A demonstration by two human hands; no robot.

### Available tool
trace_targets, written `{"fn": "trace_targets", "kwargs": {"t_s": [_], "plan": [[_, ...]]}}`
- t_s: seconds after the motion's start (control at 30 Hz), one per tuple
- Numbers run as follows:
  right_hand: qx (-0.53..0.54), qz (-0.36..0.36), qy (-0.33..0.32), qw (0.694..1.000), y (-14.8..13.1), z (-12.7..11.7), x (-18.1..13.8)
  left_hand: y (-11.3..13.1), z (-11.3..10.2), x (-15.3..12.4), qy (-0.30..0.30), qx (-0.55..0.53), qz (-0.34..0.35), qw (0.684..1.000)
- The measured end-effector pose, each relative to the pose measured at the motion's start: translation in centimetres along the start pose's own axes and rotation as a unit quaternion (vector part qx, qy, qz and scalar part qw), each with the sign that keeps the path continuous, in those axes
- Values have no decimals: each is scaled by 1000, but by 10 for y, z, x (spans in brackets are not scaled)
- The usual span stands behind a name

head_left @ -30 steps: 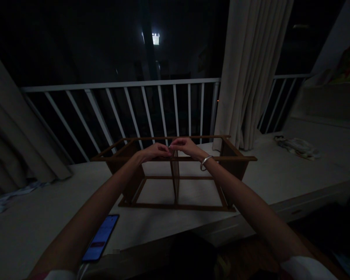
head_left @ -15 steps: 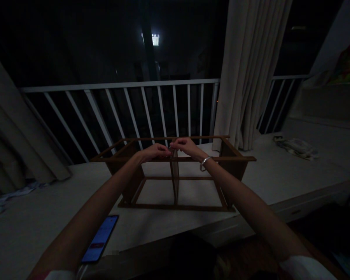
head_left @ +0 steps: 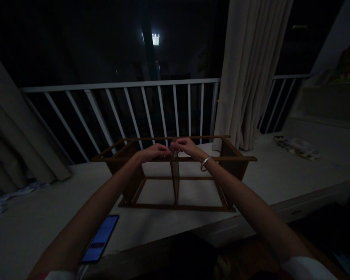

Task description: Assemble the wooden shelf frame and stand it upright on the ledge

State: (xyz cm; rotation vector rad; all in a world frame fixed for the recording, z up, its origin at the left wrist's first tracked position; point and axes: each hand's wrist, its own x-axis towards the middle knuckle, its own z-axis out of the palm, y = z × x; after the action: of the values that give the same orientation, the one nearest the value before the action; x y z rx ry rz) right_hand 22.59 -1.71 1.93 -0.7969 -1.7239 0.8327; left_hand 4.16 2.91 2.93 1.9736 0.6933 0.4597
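A brown wooden rack (head_left: 207, 159) lies on its side on the pale window ledge, with a middle panel (head_left: 175, 182) between its two ends. Over the near top rail, beside the upper end of that panel, my left hand (head_left: 156, 151) is closed in a pinch. Close to its fingertips, my right hand (head_left: 184, 144) also pinches, with a silver bangle on that wrist. Whatever the fingertips hold is too small and dark to make out.
A phone (head_left: 101, 239) with a lit screen lies by my left forearm, a cable at its lower end. White railing (head_left: 175, 111) stands behind the rack, with curtains (head_left: 247, 74) at both sides. A crumpled cloth (head_left: 299, 148) rests on the ledge (head_left: 280, 179) to the right.
Both hands stay at the same spot by the middle panel, with only slight finger movement. The rack and phone have not visibly moved.
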Motion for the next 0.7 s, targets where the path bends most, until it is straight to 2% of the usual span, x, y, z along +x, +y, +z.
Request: {"fn": "trace_targets", "kwargs": {"t_s": [0.13, 0.3, 0.47, 0.7], "plan": [[4, -1, 14, 1000, 1, -1, 1, -2, -2, 1, -9, -2, -9, 1000], [8, -20, -42, 999, -4, -2, -2, -3, -2, 2, -4, 5, -6, 1000], [20, 7, -83, 996, -6, -3, -4, -4, -1, 1, 9, 6, 4, 1000], [42, 14, -89, 995, -3, -3, -4, 1, 1, -2, 9, 6, -1, 1000]]}}
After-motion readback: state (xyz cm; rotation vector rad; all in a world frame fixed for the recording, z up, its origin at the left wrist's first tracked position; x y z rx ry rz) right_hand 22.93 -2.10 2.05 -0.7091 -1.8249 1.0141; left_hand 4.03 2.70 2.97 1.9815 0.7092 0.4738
